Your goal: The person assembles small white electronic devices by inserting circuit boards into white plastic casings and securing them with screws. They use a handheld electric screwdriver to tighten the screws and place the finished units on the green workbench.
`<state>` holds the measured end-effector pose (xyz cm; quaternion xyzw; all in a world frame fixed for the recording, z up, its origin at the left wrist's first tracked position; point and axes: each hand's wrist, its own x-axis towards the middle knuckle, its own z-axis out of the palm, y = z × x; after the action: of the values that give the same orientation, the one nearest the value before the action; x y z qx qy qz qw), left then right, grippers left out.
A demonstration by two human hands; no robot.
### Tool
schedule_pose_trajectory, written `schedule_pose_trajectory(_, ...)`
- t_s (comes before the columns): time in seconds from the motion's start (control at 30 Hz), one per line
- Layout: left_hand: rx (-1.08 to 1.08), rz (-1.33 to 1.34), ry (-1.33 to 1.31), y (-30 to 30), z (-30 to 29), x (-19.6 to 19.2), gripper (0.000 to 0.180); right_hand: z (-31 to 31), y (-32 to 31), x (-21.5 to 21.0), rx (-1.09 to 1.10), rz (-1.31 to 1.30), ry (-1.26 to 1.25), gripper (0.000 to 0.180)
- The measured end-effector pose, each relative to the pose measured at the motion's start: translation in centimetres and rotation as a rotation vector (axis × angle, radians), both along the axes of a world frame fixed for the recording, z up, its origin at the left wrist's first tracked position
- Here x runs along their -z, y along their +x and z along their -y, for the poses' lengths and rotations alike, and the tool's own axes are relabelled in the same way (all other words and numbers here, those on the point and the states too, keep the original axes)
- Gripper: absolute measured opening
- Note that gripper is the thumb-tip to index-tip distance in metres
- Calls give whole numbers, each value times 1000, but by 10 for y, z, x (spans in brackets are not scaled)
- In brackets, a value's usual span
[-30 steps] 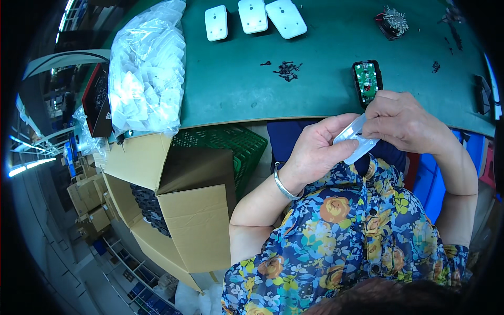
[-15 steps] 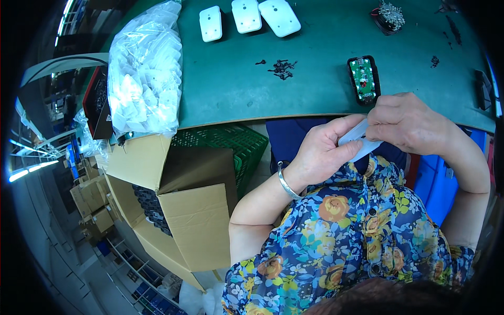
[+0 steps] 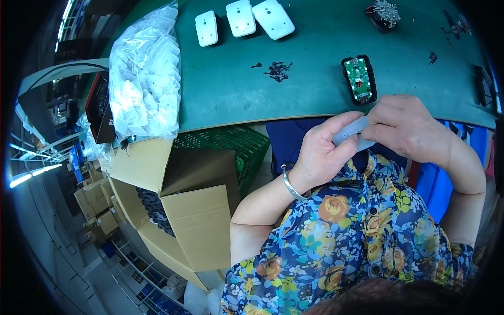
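Between my hands, just off the table's front edge, is a translucent white plastic cover (image 3: 350, 129). My left hand (image 3: 326, 149) grips it between thumb and fingers. The fingers of my right hand (image 3: 400, 126) are pinched together at the cover's right side; whether a small part sits in them is hidden. Beyond my right hand, a black housing with a green circuit board (image 3: 359, 80) lies face up on the table. A small pile of black screws or similar small parts (image 3: 277, 71) lies to its left.
Three white covers (image 3: 240, 18) lie at the table's (image 3: 226, 94) back. A clear bag of translucent parts (image 3: 147, 79) stands at left, beside a red-edged bin (image 3: 98, 105). Below are an open cardboard box (image 3: 202, 220) and a green crate (image 3: 252, 152). A round holder with metal pins (image 3: 385, 16) is back right.
Both hands still hold the cover, which has tilted slightly and shifted a little. The right fingers have moved slightly on it. The view has shifted a little.
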<state>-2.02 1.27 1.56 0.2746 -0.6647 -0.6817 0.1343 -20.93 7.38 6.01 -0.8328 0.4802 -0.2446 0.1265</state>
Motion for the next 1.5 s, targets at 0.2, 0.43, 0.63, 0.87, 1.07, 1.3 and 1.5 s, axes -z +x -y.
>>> schedule_pose_trajectory(0.2,-126,-136,13,-4,-7,9,35,-26,16,20,486,698,270,25)
schedule_pose_trajectory(0.43,-55,-131,79,-3,-5,11,35,-38,23,40,544,1067,528,28)
schedule_pose_trajectory(0.63,-49,-127,78,-9,-6,3,36,-38,24,43,438,1321,445,30)
schedule_pose_trajectory(0.87,-52,-116,94,-2,-1,5,37,-36,29,56,326,1394,404,45)
schedule_pose_trajectory(1.07,-69,-290,276,-29,-2,-3,39,-17,51,57,354,1468,101,56)
schedule_pose_trajectory(1.3,-88,-314,25,-25,10,3,48,-7,36,57,290,2041,114,54)
schedule_pose_trajectory(1.5,-99,112,-1047,-11,47,3,79,-1,26,63,373,2192,248,51)
